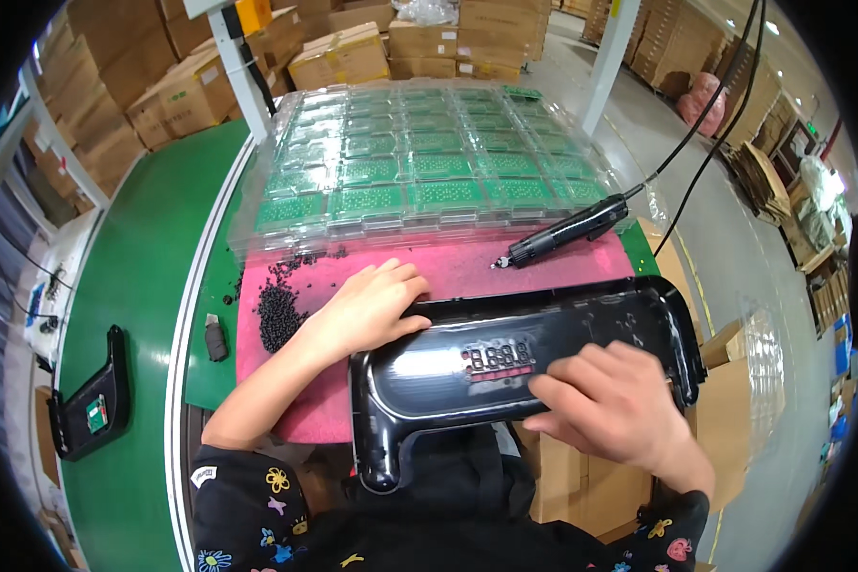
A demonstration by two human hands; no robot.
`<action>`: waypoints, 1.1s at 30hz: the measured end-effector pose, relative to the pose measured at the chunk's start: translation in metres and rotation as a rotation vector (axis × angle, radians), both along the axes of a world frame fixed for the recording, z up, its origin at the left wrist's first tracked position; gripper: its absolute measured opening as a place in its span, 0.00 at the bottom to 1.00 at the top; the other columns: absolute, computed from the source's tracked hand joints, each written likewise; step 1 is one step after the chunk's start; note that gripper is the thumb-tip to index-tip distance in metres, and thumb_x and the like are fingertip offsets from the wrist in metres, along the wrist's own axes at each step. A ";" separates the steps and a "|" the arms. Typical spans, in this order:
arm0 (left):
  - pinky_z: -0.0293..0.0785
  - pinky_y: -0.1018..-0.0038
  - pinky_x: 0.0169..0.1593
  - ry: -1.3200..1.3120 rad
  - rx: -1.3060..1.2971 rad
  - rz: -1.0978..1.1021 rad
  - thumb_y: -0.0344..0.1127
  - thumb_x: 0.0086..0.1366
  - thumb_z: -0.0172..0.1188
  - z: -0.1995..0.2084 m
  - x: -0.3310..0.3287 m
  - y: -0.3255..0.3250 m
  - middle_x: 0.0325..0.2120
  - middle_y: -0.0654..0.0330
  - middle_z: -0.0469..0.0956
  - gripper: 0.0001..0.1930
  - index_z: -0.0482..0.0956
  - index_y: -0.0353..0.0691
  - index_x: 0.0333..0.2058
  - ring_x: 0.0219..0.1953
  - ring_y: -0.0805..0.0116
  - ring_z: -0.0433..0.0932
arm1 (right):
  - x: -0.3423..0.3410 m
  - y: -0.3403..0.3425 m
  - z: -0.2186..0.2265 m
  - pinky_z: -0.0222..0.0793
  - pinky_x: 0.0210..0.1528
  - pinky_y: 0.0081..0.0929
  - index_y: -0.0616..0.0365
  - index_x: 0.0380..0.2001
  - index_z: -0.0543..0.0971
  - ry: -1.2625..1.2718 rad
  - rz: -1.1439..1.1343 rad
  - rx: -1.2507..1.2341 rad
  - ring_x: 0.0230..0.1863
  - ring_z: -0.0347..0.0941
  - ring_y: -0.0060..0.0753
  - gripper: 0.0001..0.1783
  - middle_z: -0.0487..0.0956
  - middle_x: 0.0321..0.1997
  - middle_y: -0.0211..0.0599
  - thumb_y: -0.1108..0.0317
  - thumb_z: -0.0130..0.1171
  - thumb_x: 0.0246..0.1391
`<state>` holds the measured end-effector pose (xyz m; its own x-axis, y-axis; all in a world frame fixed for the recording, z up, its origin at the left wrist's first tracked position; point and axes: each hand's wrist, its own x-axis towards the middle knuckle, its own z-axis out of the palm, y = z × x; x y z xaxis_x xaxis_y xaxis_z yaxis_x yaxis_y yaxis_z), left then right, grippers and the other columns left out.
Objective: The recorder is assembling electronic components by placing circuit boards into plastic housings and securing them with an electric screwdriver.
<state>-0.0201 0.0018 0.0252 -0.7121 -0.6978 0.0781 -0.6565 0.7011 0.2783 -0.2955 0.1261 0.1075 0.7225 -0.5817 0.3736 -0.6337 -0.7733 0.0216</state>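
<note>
Housing of glossy black plastic (415, 377) sits in the lower centre of the frame, your left hand (377, 310) gripping its far rim. Your right hand (605, 405) (blurred) curls over its right half; whether it holds anything, I cannot tell. Small black parts (278, 319) lie left of centre, a black power screwdriver (570, 232) upper right of centre.

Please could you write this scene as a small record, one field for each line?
Left hand: at the far edge of the black housing
Right hand: over the housing's right half, fingers curled, blurred; grip unclear
Housing detail: small cutouts near its middle
Mat: pink mat, small black pieces heaped at left
Tool: black corded tool, at right beyond the housing
Beyond mat: clear trays with green circuit boards
Far left: second black part on green surface
</note>
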 end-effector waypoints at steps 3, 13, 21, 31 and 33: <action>0.73 0.58 0.45 0.030 0.070 0.088 0.38 0.59 0.62 -0.003 0.013 -0.002 0.36 0.53 0.77 0.13 0.78 0.36 0.39 0.44 0.50 0.76 | 0.043 -0.009 0.044 0.60 0.25 0.21 0.51 0.31 0.79 -0.260 0.116 -0.298 0.25 0.68 0.24 0.12 0.74 0.28 0.26 0.63 0.66 0.40; 0.76 0.55 0.39 0.124 0.004 0.248 0.38 0.62 0.58 -0.014 0.023 -0.008 0.34 0.53 0.77 0.09 0.76 0.37 0.36 0.40 0.50 0.77 | 0.052 0.017 0.115 0.63 0.25 0.30 0.58 0.28 0.74 -0.239 -0.020 -0.064 0.25 0.70 0.33 0.05 0.74 0.24 0.35 0.71 0.57 0.46; 0.75 0.57 0.39 0.085 0.069 0.362 0.38 0.62 0.58 -0.017 0.043 0.009 0.33 0.54 0.76 0.10 0.75 0.38 0.36 0.40 0.51 0.76 | 0.045 -0.089 0.021 0.59 0.25 0.29 0.52 0.15 0.68 -0.725 0.152 -0.812 0.25 0.65 0.31 0.11 0.68 0.21 0.31 0.65 0.61 0.38; 0.75 0.63 0.33 0.131 -0.006 0.213 0.38 0.60 0.61 -0.013 0.026 -0.008 0.29 0.57 0.73 0.09 0.74 0.40 0.33 0.35 0.57 0.76 | -0.091 -0.462 -0.051 0.69 0.54 0.46 0.55 0.49 0.72 0.180 -0.822 -0.181 0.57 0.68 0.47 0.19 0.70 0.55 0.42 0.71 0.56 0.51; 0.75 0.64 0.33 0.121 0.011 0.217 0.38 0.60 0.61 -0.014 0.028 -0.011 0.29 0.58 0.73 0.09 0.74 0.40 0.33 0.35 0.57 0.76 | -0.095 -0.500 -0.072 0.67 0.56 0.48 0.53 0.52 0.72 0.318 -0.932 -0.096 0.61 0.65 0.46 0.22 0.67 0.61 0.41 0.71 0.56 0.51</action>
